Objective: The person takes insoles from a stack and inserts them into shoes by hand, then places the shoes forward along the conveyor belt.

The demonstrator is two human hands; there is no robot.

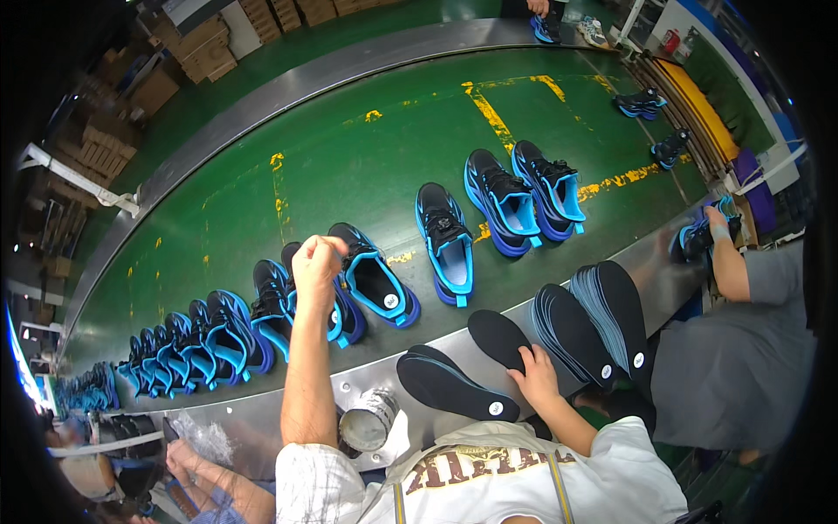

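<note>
I see boxes (209, 52) beyond the yellow-marked green belt (349, 166). My left hand (318, 262) is curled by a shoe (403, 301), pinch unclear; my right hand (536, 377) lies spread on an insole (496, 337).

Three insole stacks (563, 323) are flanking one insole (491, 332), one container (382, 405) is standing, two sneakers (641, 103) are sitting by the yellow panel (698, 113)!

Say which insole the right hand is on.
The black insole between the left pile and middle stack; the right hand covers its near end, whereas those two show white round stickers there.
</note>
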